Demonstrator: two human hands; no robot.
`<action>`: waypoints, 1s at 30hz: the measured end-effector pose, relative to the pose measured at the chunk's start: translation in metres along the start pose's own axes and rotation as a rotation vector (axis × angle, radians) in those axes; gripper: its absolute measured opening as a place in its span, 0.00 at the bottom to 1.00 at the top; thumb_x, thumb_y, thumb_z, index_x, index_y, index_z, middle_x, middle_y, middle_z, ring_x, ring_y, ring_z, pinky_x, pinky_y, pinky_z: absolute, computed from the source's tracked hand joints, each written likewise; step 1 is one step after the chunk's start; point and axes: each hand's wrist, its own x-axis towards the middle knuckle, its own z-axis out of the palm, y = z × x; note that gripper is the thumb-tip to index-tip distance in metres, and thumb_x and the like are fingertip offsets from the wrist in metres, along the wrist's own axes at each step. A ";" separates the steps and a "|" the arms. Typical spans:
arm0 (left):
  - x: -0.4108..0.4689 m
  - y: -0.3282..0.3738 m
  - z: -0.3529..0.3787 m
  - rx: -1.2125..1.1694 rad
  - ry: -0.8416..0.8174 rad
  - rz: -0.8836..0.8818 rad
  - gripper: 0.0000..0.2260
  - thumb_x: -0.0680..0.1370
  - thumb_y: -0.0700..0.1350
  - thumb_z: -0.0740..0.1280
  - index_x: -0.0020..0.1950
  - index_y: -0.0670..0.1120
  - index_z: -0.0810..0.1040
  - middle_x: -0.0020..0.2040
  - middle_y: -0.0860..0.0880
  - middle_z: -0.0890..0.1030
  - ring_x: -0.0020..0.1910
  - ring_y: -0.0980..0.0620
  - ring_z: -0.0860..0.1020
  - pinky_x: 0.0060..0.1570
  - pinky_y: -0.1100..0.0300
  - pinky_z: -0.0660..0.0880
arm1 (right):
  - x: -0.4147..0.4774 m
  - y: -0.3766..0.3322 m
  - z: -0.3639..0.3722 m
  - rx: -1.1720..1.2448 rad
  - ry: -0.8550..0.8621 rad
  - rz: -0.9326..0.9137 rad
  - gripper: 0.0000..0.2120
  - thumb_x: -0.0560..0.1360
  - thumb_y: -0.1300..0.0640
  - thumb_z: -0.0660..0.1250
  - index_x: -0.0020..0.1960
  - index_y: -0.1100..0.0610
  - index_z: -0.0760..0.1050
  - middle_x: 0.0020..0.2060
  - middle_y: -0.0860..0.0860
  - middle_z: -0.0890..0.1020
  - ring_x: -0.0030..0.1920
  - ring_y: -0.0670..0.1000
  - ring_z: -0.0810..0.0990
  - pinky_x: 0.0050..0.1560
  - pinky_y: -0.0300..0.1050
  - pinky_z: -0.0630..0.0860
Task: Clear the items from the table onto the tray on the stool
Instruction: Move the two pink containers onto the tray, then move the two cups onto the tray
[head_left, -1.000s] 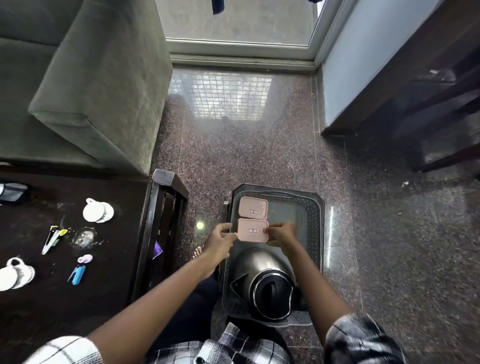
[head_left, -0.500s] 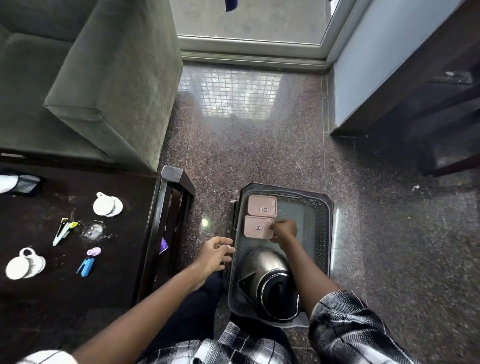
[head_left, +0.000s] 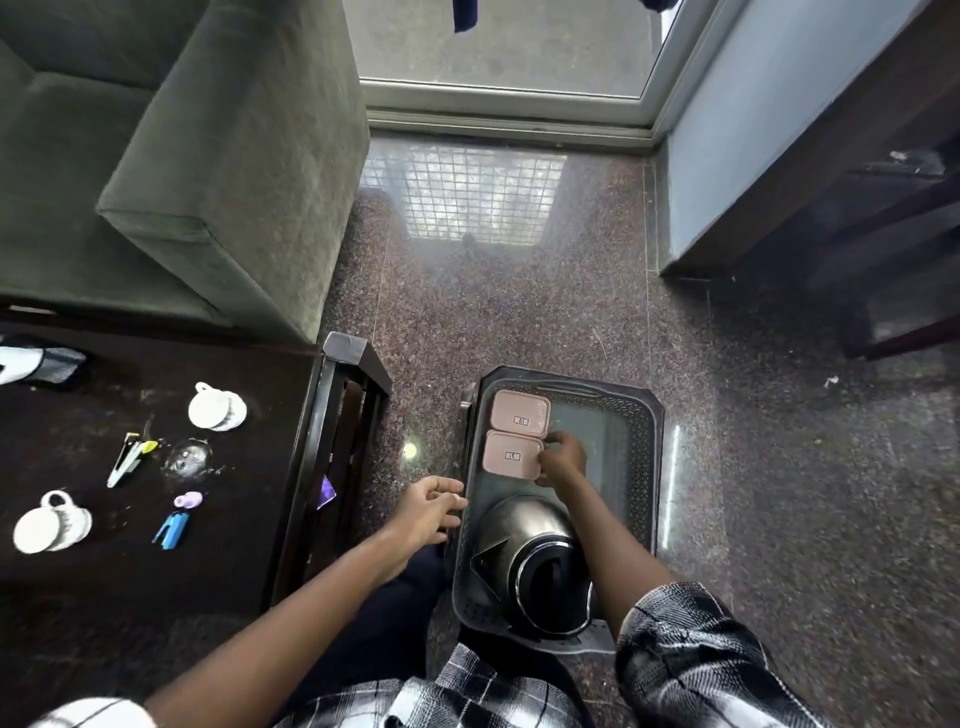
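Settling the nearer pink box (head_left: 511, 454) into place on the tray (head_left: 652, 467), centre right of the frame, is the step we judge in hand. Right hand (head_left: 563, 460): fingers curled on that box's right edge, holding it. Left hand (head_left: 428, 512): loosely curled, empty, just beside the tray's left rim; the two hands are apart. Nearer pink box: flat rounded rectangle with a small label on its lid, lying edge to edge with the farther pink box (head_left: 519, 414) of the same make. A steel kettle (head_left: 535, 561) with a black lid fills the tray's lower end. We cannot see the stool beneath the tray. We count as uncleared on the table (head_left: 249, 519), at left: upper white cup (head_left: 215, 408), lower white cup (head_left: 49, 525), yellow-tipped clipper (head_left: 130, 457), blue clip (head_left: 169, 530), lilac piece (head_left: 188, 500). Next, by our reckoning: let go, swing left, lift a cup by its handle; bare tray floor lies right of the boxes.
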 end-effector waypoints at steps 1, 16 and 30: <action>0.000 -0.001 0.001 0.002 0.002 0.000 0.09 0.78 0.39 0.60 0.57 0.45 0.74 0.51 0.47 0.80 0.44 0.52 0.76 0.38 0.64 0.71 | -0.001 0.000 -0.001 -0.004 0.011 -0.004 0.17 0.72 0.71 0.56 0.57 0.61 0.75 0.56 0.63 0.77 0.52 0.66 0.78 0.40 0.59 0.81; -0.017 -0.012 -0.002 -0.034 0.041 0.034 0.09 0.78 0.40 0.61 0.57 0.46 0.74 0.53 0.47 0.80 0.44 0.53 0.76 0.39 0.63 0.71 | -0.037 -0.016 -0.014 -0.113 0.182 -0.327 0.12 0.70 0.62 0.66 0.54 0.60 0.78 0.51 0.58 0.81 0.51 0.56 0.80 0.55 0.55 0.78; -0.062 -0.121 -0.123 -0.195 0.148 0.048 0.06 0.78 0.39 0.60 0.49 0.49 0.73 0.44 0.52 0.77 0.36 0.56 0.74 0.33 0.64 0.66 | -0.223 -0.015 0.130 -0.381 -0.362 -0.749 0.08 0.72 0.66 0.63 0.45 0.57 0.80 0.36 0.50 0.80 0.37 0.47 0.77 0.40 0.34 0.72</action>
